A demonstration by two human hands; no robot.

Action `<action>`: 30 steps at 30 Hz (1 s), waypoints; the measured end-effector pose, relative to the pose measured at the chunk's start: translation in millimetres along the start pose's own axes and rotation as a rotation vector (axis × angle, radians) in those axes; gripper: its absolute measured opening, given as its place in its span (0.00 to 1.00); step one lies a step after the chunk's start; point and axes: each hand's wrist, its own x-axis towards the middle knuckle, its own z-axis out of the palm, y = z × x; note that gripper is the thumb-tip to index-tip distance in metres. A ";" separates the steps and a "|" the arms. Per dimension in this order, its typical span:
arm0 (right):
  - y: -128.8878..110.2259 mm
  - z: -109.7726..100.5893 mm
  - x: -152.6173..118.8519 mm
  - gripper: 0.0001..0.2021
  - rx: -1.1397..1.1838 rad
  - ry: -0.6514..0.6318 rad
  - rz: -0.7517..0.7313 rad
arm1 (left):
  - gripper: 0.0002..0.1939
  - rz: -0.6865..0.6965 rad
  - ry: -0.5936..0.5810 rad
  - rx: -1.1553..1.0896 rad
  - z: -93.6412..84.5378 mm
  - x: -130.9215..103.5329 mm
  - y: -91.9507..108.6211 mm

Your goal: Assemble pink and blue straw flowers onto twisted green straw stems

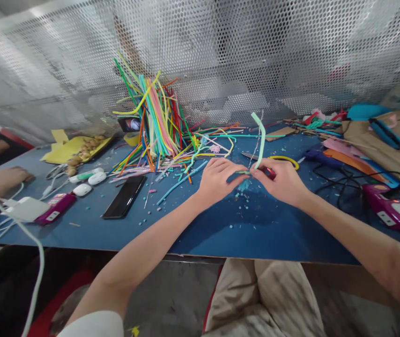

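My left hand (pixel 221 177) and my right hand (pixel 281 181) meet above the blue table, fingertips close together. Between the thumb and fingers of my right hand is a pale green pipe cleaner (pixel 262 142), its free end bending upward. A thin twisted strand (pixel 256 145) rises beside it. My left hand pinches a greenish piece at the same spot, apparently part of the same pipe cleaner work. Light blue fuzz (pixel 244 183) shows just below the fingertips. Behind my right hand lie scissors with a yellow handle (pixel 289 160), partly hidden by the hand.
A big bundle of coloured pipe cleaners (pixel 158 117) stands behind. A black phone (pixel 124 196) lies left. Purple power strips (pixel 57 208) with cables sit at both sides. A glue gun (pixel 322 158) and cardboard (pixel 365 135) are right. Another person's hand (pixel 10 180) rests far left.
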 end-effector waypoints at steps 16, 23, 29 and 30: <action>1.7 1.1 2.6 0.14 0.224 -0.081 0.144 | 0.07 0.074 -0.057 0.035 -0.4 -2.2 -10.6; -0.4 0.2 1.7 0.14 0.355 -0.181 0.196 | 0.05 0.092 -0.110 0.040 -4.0 -4.4 -9.0; 3.4 -3.0 3.4 0.11 0.360 -0.219 0.171 | 0.04 0.138 -0.108 0.080 -7.2 -6.3 -0.9; 4.4 -3.8 3.7 0.11 0.375 -0.227 0.174 | 0.04 0.131 -0.106 0.074 -7.2 -6.3 0.7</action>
